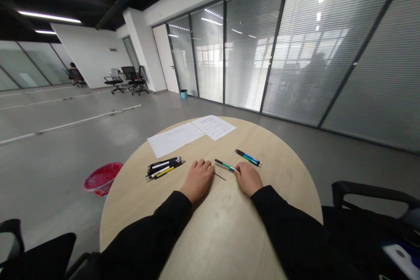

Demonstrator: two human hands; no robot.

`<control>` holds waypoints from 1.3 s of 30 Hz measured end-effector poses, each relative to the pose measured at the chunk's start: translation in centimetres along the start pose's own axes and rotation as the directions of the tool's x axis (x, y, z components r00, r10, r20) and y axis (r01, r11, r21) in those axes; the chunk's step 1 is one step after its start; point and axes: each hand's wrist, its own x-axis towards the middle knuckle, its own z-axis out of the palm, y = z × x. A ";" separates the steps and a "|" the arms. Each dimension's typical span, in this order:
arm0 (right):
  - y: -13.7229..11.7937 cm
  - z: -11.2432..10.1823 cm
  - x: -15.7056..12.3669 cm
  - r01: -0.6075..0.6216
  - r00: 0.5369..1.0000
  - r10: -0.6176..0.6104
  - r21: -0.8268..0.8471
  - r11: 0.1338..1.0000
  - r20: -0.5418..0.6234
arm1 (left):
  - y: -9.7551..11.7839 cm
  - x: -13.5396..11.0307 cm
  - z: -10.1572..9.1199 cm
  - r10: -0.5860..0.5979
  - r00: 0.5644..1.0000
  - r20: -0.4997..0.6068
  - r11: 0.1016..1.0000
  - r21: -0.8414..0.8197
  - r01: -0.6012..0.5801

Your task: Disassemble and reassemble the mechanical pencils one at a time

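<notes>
I read the head camera feed as follows. My left hand (pixel 198 179) lies palm down on the round wooden table (pixel 138 197), its fingers together and slightly curled, holding nothing. My right hand (pixel 248 178) also lies palm down, its fingers (pixel 242 171) gathered at the end of a green pen (pixel 225 165). No pinch is visible, and I cannot tell from this view whether the fingers grip the pen or merely rest over its end. The pen lies between the two hands, angled toward the right hand, a placement that appears to keep it within immediate reach. A thin dark rod (pixel 219 176) lies just beside the left hand, apart from the pen; it is too small for me to identify further. A bundle of pens (pixel 165 167) lies to the left of the hands, and a pair of pens (pixel 248 157) lies ahead of the right hand. Each group lies roughly parallel, which appears to keep the groups separate and leave the space between my hands free. Two paper sheets (pixel 173 139) lie side by side near the far rim, probably placed there to stay clear of the hands.
</notes>
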 end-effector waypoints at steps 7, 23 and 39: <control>0.3 0.0 0.1 0.013 0.998 -0.011 0.028 1.000 -0.060 | 1.4 1.2 0.2 0.084 0.996 0.023 0.981 0.171 -0.087; 0.9 0.0 0.1 -0.051 0.994 0.062 0.116 0.992 -0.090 | 3.1 1.1 1.5 0.230 0.973 0.002 0.939 0.260 -0.223; 2.2 0.8 0.7 0.040 0.993 0.023 0.518 0.854 -0.114 | -1.9 -1.5 -0.8 -0.097 0.961 -0.260 0.994 0.014 0.105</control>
